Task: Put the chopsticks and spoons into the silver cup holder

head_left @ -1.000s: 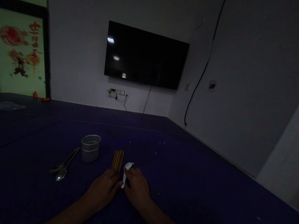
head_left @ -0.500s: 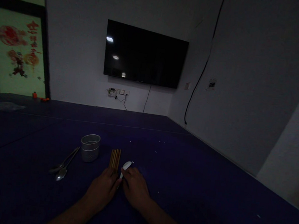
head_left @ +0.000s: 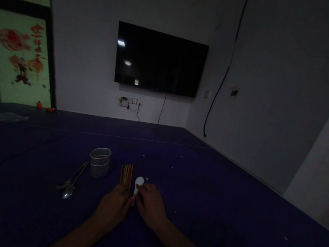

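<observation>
Several wooden chopsticks (head_left: 126, 173) lie side by side, pointing away from me. My left hand (head_left: 113, 205) has its fingers curled over their near ends, and its thumb reaches toward the handle of a white spoon (head_left: 139, 181). With thumb and fingers closed, my right hand (head_left: 150, 206) grips that spoon just to the right of the chopsticks. The lower part of its handle is partly hidden between my hands. A grey metal cup with holes near its base (head_left: 99, 167) stands upright to the left of the chopsticks. Beside it lie metal spoons (head_left: 69, 190), their handles crossing.
Everything rests on a wide dark blue surface (head_left: 217, 209) with small white scraps (head_left: 172, 167) scattered over it. Clear plastic sheeting (head_left: 1, 118) and small orange items (head_left: 39, 105) lie far left. A black television (head_left: 159, 61) hangs on the wall; a dark cable (head_left: 221, 82) dangles right of it.
The white spoon has turned, its bowl now pointing more straight away from me. My left hand stays over the chopsticks, and the cup and metal spoons stay put.
</observation>
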`<state>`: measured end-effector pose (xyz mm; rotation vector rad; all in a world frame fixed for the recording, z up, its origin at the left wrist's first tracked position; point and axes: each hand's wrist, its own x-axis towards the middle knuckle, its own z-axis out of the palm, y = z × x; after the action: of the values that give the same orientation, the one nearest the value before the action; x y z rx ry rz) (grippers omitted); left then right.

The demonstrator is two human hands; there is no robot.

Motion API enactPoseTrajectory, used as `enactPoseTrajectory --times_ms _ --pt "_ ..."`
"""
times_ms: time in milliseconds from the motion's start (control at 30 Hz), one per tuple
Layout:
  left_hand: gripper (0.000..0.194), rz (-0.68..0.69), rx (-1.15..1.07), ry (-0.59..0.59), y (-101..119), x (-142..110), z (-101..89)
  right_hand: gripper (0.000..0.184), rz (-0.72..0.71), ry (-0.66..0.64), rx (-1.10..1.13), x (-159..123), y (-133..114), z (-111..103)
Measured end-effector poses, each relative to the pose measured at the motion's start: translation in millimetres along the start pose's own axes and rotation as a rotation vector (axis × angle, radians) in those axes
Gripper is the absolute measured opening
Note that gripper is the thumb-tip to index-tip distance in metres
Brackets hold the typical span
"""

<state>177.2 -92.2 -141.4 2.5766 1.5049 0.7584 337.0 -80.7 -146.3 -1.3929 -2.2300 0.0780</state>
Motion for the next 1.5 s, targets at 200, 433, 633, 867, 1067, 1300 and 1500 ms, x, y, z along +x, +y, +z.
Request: enactPoseTrajectory --times_ms 200,433,633,867,1067,1300,1500 --pt "0.037 0.002 -0.053 0.039 -5.5 0.2 2.3 0.036 0.025 -0.011 -0.003 -1.2 -2.1 -0.8" --pt "0.035 -0.025 -0.072 0.008 -6.0 -0.1 0.7 0.038 0.038 -0.027 -0.024 -3.2 -5.9 -4.5" --pt "0.035 -0.021 -0.069 -0.013 -3.7 0.4 -2.0 0.042 0.019 -0.023 -0.033 -3.4 -1.2 2.5" --pt "0.033 -0.015 -0.07 -0.029 -5.1 1.1 -0.7 0.045 -0.017 -0.068 -0.061 -2.7 0.9 2.4" --pt "0.033 -0.009 -0.068 -0.045 -8.0 1.6 1.5 0.042 -0.043 -0.083 -0.059 -2.0 0.3 -0.8" --pt "0.033 0.003 -0.062 -0.032 -9.2 1.8 2.4 0.038 -0.055 -0.081 -0.024 -2.8 -1.7 -2.2" --pt "0.033 0.005 -0.069 -0.045 -9.0 2.0 2.0 0.038 -0.057 -0.079 -0.008 -2.7 -1.0 -1.1"
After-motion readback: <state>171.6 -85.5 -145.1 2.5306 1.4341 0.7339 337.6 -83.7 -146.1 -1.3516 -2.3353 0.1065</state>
